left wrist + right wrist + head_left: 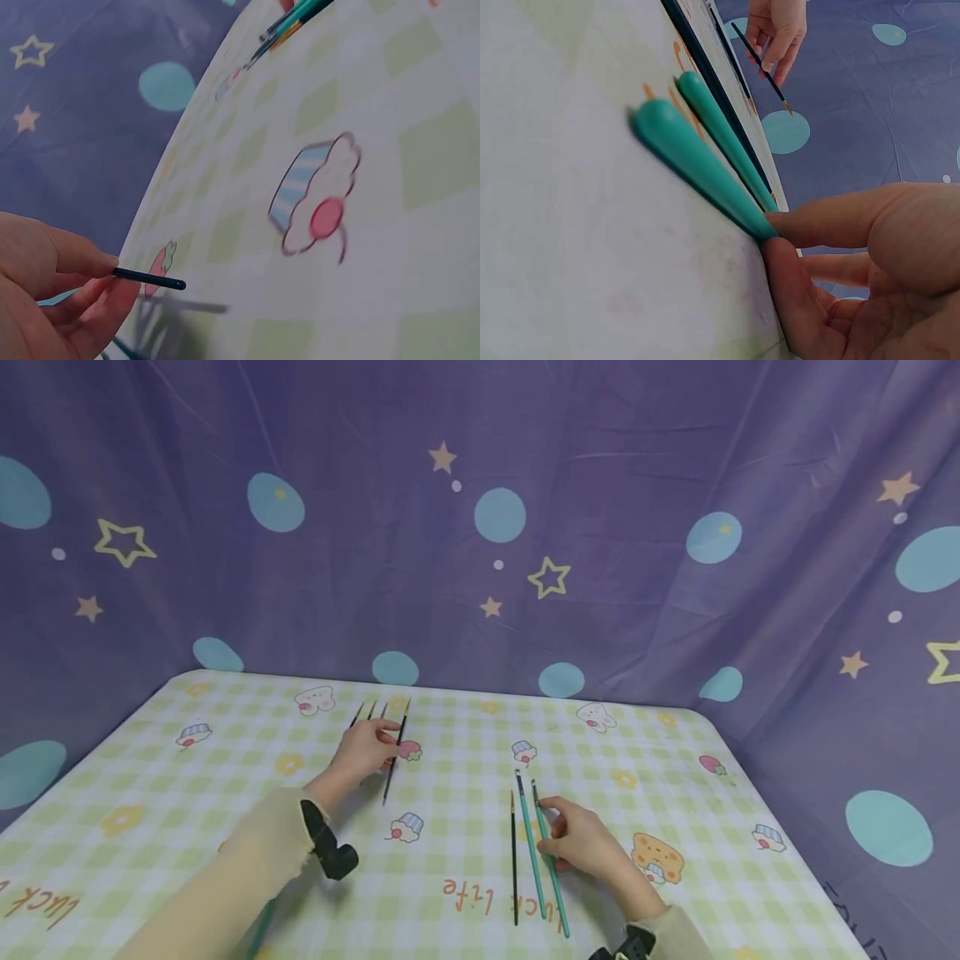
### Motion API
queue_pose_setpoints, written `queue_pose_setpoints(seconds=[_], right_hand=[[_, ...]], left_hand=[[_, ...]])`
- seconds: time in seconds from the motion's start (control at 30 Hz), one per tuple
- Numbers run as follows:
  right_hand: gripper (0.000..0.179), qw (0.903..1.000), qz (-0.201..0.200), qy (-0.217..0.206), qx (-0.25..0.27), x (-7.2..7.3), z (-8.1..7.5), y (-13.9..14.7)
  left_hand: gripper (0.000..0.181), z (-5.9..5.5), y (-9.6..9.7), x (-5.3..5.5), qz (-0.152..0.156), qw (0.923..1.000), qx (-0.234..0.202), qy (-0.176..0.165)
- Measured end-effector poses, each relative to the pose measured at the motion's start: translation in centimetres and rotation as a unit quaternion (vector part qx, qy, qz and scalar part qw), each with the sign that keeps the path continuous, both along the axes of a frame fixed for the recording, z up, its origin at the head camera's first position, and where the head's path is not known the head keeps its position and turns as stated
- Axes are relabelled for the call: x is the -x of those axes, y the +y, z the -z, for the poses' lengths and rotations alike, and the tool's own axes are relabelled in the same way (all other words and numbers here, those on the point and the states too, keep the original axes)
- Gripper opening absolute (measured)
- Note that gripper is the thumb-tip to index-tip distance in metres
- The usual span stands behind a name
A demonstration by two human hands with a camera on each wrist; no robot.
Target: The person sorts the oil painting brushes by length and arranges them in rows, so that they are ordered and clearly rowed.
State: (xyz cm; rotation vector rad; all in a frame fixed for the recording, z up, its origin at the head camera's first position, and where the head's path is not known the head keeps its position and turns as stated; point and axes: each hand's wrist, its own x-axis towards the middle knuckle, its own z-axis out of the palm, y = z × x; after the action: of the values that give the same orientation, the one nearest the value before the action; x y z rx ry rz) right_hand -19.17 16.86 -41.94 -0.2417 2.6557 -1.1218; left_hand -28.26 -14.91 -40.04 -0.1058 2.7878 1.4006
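Observation:
My left hand [365,750] is at the back left of the table, pinching a dark thin paintbrush [390,781] between thumb and fingers. In the left wrist view the handle end [154,279] sticks out past the fingertips, its shadow on the cloth beside it. Beyond that hand show the tips of several more paintbrushes [371,710], partly hidden by it. Right of centre, my right hand [585,839] pinches a teal paintbrush [558,893], whose thick handle [694,169] lies low over the cloth in the right wrist view. Just left are another teal paintbrush [532,856] and a dark one [514,868].
A checked tablecloth [450,860] with printed cupcakes, flowers and rabbits covers the table. Under the left forearm, near the front, part of a teal stick [261,931] shows. A purple curtain [637,527] hangs behind the table's far edge.

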Motion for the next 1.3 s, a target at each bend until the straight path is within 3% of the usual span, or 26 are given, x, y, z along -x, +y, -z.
queue_pose_setpoints(seconds=[0.37,0.8,1.3], right_hand=[[0.059,0.9999,0.001,-0.009,0.006,0.1,0.1,0.0],[0.058,1.0000,0.000,-0.004,0.000,0.0,0.0,0.0],[0.058,1.0000,-0.004,-0.002,-0.002,0.0,-0.3,0.1]], left_hand=[[0.038,0.3,-1.4,1.3,-0.013,0.9941,0.101,0.036],[0.030,0.5,-1.5,1.9,-0.033,0.9880,0.146,0.036],[0.028,0.6,-1.1,1.7,-0.025,0.9831,0.177,0.043]])
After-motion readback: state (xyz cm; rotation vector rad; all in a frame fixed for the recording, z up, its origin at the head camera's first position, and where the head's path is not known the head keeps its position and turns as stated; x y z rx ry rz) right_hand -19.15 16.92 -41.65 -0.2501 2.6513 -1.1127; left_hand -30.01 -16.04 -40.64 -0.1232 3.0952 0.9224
